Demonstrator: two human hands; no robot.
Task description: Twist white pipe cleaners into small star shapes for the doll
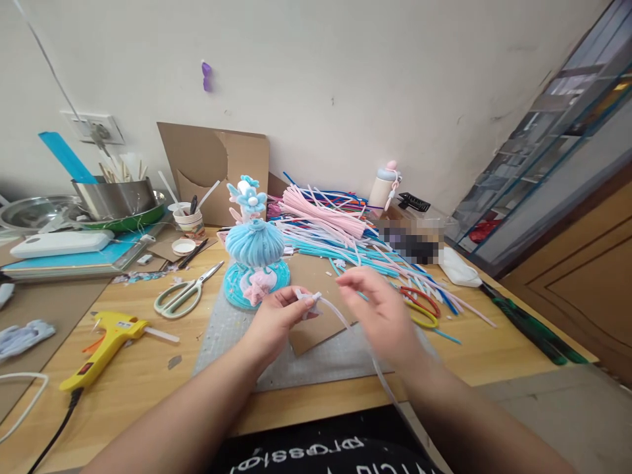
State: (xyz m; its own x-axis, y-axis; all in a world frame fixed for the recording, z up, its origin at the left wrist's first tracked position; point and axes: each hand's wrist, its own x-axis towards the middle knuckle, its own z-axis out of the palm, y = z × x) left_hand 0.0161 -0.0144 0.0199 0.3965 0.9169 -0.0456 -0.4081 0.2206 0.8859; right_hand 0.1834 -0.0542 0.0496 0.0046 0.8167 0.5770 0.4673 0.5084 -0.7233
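My left hand (282, 312) pinches a small bent piece of a pale white pipe cleaner (334, 311) over the cutting mat. From there the long strand curves right and runs down past my right hand toward my lap. My right hand (378, 309) is blurred by motion beside the strand, its fingers reaching loosely leftward and apparently not gripping it. Just beyond my left hand stands a blue fuzzy pipe-cleaner craft (255, 245) with a pleated dome, blue flowers on top and a pink star on its round base. A cardboard piece (316, 329) lies under my hands.
Several pink, blue and white pipe cleaners (326, 210) are heaped at the back. Scissors (185, 293) and a yellow glue gun (106, 342) lie left on the table. Green-handled pliers (530, 322) lie right. A bottle (384, 187) stands by the wall.
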